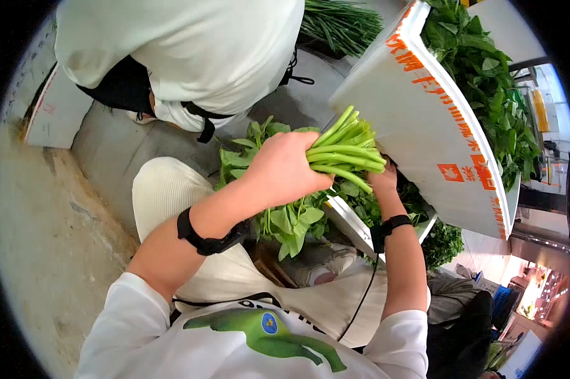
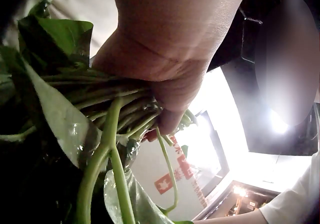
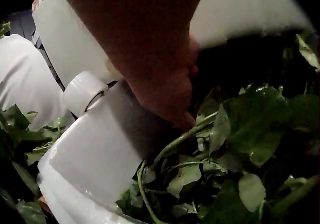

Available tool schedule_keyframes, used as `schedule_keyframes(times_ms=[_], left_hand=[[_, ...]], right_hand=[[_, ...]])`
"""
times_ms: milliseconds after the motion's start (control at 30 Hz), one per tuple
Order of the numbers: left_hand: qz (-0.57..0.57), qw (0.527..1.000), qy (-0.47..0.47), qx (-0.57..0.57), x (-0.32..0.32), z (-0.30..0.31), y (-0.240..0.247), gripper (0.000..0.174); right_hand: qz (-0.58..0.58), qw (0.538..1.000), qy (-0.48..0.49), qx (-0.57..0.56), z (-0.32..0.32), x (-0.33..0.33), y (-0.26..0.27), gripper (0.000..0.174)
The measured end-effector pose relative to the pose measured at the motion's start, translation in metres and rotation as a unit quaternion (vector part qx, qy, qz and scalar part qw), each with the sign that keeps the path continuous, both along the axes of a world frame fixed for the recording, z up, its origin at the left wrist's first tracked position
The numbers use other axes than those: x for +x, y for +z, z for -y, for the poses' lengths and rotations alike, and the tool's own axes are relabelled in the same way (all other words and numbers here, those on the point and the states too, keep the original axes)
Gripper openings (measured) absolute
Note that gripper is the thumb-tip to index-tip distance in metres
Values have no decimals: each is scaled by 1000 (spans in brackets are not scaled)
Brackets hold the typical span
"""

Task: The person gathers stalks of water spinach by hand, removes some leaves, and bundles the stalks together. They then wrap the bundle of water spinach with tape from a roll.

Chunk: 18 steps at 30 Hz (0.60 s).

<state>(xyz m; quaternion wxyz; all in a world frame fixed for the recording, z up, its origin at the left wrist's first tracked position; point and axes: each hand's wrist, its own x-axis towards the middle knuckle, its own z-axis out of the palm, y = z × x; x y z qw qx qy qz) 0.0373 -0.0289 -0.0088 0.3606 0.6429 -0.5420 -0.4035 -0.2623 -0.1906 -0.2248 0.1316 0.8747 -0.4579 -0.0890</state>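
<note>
My left hand (image 1: 285, 167) grips a bunch of leafy greens (image 1: 348, 148) by its thick pale-green stems. Cut ends point away to the right, and broad leaves hang below the wrist. In the left wrist view the fingers wrap round the stems (image 2: 125, 109). My right hand (image 1: 383, 180) reaches down into a white foam box (image 3: 100, 159) of loose leafy greens (image 3: 260, 129). A fingertip there lies right at a stem (image 3: 172, 144); the other fingers are hidden, and I cannot tell whether they hold anything.
A large white foam box (image 1: 418, 120) with orange writing, heaped with greens (image 1: 474, 82), leans close on the right. A roll of tape (image 3: 85, 91) sits at the lower box's edge. Another person (image 1: 190, 50) bends close ahead, near long thin greens (image 1: 342, 25).
</note>
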Motion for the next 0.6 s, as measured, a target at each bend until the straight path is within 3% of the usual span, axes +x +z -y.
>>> schedule_keyframes(times_ms=[33,100,200,233,300,500,600], left_hand=[[2,1000,-4,-6,0,0,2,33],[1,1000,8,-20,-3,-2,1,32],[-6,1000,5,-7,-4,-4,3,33],[-4,1000,9,6,-5,-3,5,33],[-10,1000,1,-14,-6,-3,5,34],[-21,1000,10,-6,-11,-6,7,38],[-25,1000,-8,3,-13,-8,11,35]], right_hand=[[-73,995,-7,69,5,1,4,26],[-80,992,23,100,3,0,5,26],[-69,983,-18,169,-9,12,36,25],[-68,983,-23,170,-14,10,38,25],[-29,999,25,36,-20,7,44,26],[42,989,-105,100,-49,19,124,23],[149,976,-133,85,-65,4,148,22]])
